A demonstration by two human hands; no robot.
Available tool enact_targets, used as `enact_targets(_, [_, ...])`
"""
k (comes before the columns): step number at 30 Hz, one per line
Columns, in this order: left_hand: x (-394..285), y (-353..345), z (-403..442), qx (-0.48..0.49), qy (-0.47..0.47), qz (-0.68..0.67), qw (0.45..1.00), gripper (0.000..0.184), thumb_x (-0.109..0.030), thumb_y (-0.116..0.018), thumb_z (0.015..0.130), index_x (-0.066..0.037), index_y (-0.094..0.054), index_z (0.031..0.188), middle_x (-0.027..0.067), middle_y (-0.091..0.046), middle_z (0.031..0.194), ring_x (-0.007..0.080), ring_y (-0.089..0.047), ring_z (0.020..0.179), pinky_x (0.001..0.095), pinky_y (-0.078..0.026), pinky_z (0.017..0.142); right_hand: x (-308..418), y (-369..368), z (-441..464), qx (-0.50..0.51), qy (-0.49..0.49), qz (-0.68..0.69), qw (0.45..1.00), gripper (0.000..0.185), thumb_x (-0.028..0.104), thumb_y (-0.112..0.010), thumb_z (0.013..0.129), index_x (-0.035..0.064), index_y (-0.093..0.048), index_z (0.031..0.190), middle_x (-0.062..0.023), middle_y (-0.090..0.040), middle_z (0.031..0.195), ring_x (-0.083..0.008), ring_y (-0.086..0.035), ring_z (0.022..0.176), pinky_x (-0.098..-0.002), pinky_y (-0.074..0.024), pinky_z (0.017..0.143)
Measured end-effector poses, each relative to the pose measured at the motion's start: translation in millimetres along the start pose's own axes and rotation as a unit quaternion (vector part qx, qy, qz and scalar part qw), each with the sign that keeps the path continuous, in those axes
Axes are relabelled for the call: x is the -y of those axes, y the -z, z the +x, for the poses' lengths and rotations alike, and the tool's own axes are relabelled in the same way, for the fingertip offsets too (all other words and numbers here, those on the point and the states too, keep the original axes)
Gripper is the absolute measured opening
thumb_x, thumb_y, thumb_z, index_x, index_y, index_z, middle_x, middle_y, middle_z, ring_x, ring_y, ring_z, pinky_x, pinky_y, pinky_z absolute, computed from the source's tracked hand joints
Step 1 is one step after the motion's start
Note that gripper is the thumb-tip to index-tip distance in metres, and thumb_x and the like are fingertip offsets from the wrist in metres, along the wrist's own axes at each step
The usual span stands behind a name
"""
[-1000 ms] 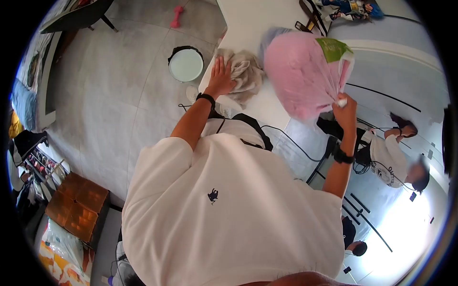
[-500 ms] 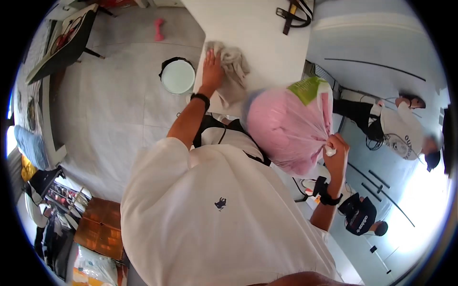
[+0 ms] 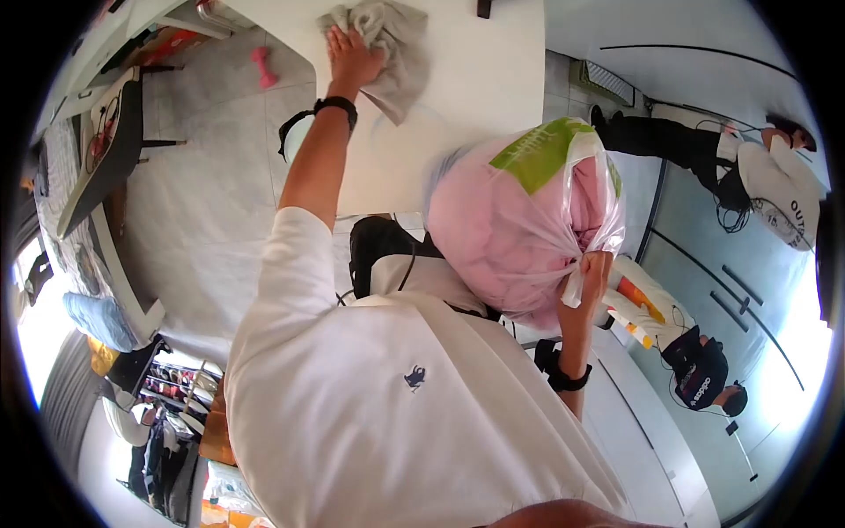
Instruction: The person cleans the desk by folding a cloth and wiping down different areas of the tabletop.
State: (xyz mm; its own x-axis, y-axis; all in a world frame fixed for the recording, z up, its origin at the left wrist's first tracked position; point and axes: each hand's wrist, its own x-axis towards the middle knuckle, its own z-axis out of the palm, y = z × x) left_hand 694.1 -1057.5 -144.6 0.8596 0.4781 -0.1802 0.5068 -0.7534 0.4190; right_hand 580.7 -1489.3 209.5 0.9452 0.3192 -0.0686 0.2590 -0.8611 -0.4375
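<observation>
My left hand point(image 3: 350, 58) lies flat on a crumpled grey-beige cloth point(image 3: 398, 66), fingers stretched out over it. The cloth rests on the white tabletop point(image 3: 480, 79). With closed fingers, my right hand point(image 3: 591, 275) grips the gathered neck of a clear plastic bag point(image 3: 506, 220). Soft pink stuff, like folded fabric, fills the bag, and a green printed patch shows on its side. The bag hangs at the near right corner of the table, against my lap.
A pink dumbbell point(image 3: 262, 68) lies on the tiled floor, left of the table. Beyond it stands a dark chair point(image 3: 110, 150). Two people, one in a white shirt point(image 3: 775, 194) and one in a black top point(image 3: 704, 378), are at the right. A round white-topped bin point(image 3: 297, 136) is partly behind my left arm.
My left hand and the cloth have moved forward across the tabletop. The bag, still in my right hand, has shifted slightly left. The view has turned, and the belt is mostly out of sight.
</observation>
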Motion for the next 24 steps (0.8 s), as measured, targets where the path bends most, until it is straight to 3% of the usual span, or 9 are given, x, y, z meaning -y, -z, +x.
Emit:
enact_targets(2, [-43.1, -15.5, -3.4, 0.020, -0.040, 0.040, 0.998, 0.085, -0.047, -0.056, 0.083, 0.006, -0.028, 0.143, 0.0320, -0.010, 0.154, 0.0444, -0.008, 0.144, 0.0502, -0.012, 0.117, -1.4, -2.8, 0.9, -0.013, -0.003, 0.021, 1.000, 0.030, -0.008, -0.049, 0.059, 0.0005, -0.035, 0.084, -0.0149, -0.032, 0.082, -0.0341, -0.037, 0.074, -0.0335, -0.0333, 0.068])
enact_targets(5, [-128.2, -37.6, -27.2, 0.060, -0.232, -0.032, 0.970, 0.081, -0.036, -0.065, 0.074, 0.004, -0.037, 0.138, 0.0317, -0.027, 0.148, 0.0428, -0.025, 0.140, 0.0476, -0.020, 0.115, -7.0, -4.3, -3.7, -0.005, -0.014, 0.009, 1.000, 0.030, -0.007, -0.049, 0.059, 0.0007, -0.035, 0.084, -0.0149, -0.032, 0.082, -0.0337, -0.036, 0.074, -0.0338, -0.0329, 0.069])
enact_targets(7, [-165.4, -96.1, -42.9, 0.018, -0.367, -0.119, 0.922, 0.075, -0.023, -0.065, 0.072, -0.003, -0.040, 0.141, 0.0264, -0.031, 0.149, 0.0393, -0.026, 0.140, 0.0449, -0.022, 0.116, -6.4, -7.0, -3.5, -0.010, -0.022, 0.010, 1.000, 0.029, -0.006, -0.049, 0.060, 0.0010, -0.035, 0.084, -0.0149, -0.032, 0.082, -0.0337, -0.036, 0.074, -0.0336, -0.0334, 0.068])
enact_targets(8, [-183.4, -95.0, -49.4, 0.091, -0.430, -0.051, 0.897, 0.074, -0.021, -0.064, 0.075, -0.005, -0.038, 0.143, 0.0224, -0.028, 0.152, 0.0369, -0.025, 0.142, 0.0428, -0.019, 0.117, -5.6, -7.2, -4.8, -0.006, -0.022, 0.013, 1.000, 0.028, -0.006, -0.049, 0.061, 0.0010, -0.034, 0.084, -0.0148, -0.032, 0.082, -0.0336, -0.036, 0.074, -0.0335, -0.0337, 0.068])
enact_targets(11, [-201.3, -115.0, -62.3, 0.108, -0.492, -0.046, 0.863, 0.069, -0.023, -0.067, 0.079, -0.006, -0.042, 0.141, 0.0187, -0.031, 0.152, 0.0311, -0.029, 0.141, 0.0420, -0.023, 0.116, -4.9, -6.5, -3.5, -0.002, -0.021, 0.016, 1.000, 0.027, -0.006, -0.049, 0.061, 0.0009, -0.035, 0.083, -0.0150, -0.032, 0.082, -0.0337, -0.037, 0.075, -0.0333, -0.0346, 0.068])
enact_targets(14, [-172.6, -101.2, -44.0, 0.105, -0.530, -0.110, 0.834, 0.065, -0.017, -0.067, 0.080, -0.005, -0.045, 0.139, 0.0195, -0.037, 0.148, 0.0334, -0.032, 0.139, 0.0425, -0.026, 0.115, -4.5, -7.5, -3.9, 0.002, -0.021, 0.026, 0.999, 0.026, -0.006, -0.048, 0.062, 0.0006, -0.035, 0.083, -0.0155, -0.034, 0.082, -0.0340, -0.038, 0.075, -0.0336, -0.0359, 0.068])
enact_targets(16, [-147.8, -39.3, -46.0, 0.121, -0.437, -0.150, 0.879, 0.063, -0.016, -0.068, 0.080, -0.004, -0.046, 0.138, 0.0198, -0.039, 0.147, 0.0343, -0.036, 0.137, 0.0402, -0.029, 0.114, -4.3, -7.4, -7.2, 0.007, -0.024, 0.031, 0.999, 0.025, -0.007, -0.048, 0.063, 0.0004, -0.036, 0.083, -0.0158, -0.035, 0.082, -0.0341, -0.039, 0.075, -0.0339, -0.0365, 0.068])
enact_targets(19, [-70.4, -25.4, -31.4, 0.012, -0.349, -0.122, 0.929, 0.059, -0.018, -0.068, 0.078, -0.001, -0.051, 0.132, 0.0216, -0.040, 0.145, 0.0353, -0.038, 0.135, 0.0408, -0.034, 0.111, -7.1, -8.5, -8.0, 0.005, -0.042, 0.045, 0.998, 0.024, -0.007, -0.048, 0.065, 0.0006, -0.036, 0.084, -0.0166, -0.037, 0.083, -0.0347, -0.040, 0.076, -0.0350, -0.0377, 0.068])
enact_targets(24, [27.2, 10.2, -37.6, -0.037, -0.174, -0.077, 0.981, 0.060, -0.015, -0.061, 0.084, 0.003, -0.041, 0.138, 0.0252, -0.027, 0.151, 0.0410, -0.026, 0.140, 0.0440, -0.025, 0.115, -10.7, -10.0, -1.5, 0.049, -0.033, 0.074, 0.995, 0.036, -0.008, -0.051, 0.064, 0.0003, -0.044, 0.098, -0.0189, -0.043, 0.090, -0.0388, -0.046, 0.082, -0.0409, -0.0406, 0.071])
